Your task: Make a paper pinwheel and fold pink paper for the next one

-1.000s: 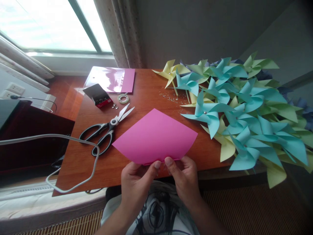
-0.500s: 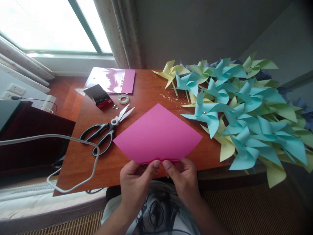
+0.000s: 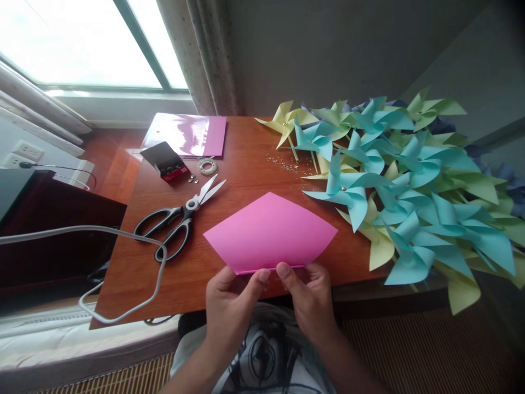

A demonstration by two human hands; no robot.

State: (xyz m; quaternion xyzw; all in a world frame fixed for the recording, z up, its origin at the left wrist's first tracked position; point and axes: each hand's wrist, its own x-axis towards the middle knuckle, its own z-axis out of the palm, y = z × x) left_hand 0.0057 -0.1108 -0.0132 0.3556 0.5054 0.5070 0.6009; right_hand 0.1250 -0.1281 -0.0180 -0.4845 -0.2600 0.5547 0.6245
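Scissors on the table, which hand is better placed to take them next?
Probably the left hand: the scissors lie on its side, while the right hand is farther off. Both hands hold the pink paper.

Sheet (image 3: 270,232), plain pink, deeper along its lower edge; scissors (image 3: 192,204), black-and-grey handles, silver blades; pinwheels (image 3: 356,203), which I log from afar as turquoise, yellow, pale green and dusky violet; table (image 3: 246,158), reddish-brown wood grain; box (image 3: 174,174), red with dark flap; curtain (image 3: 205,49), beige on my screen, finely spotted; shirt (image 3: 262,355), white with dark print
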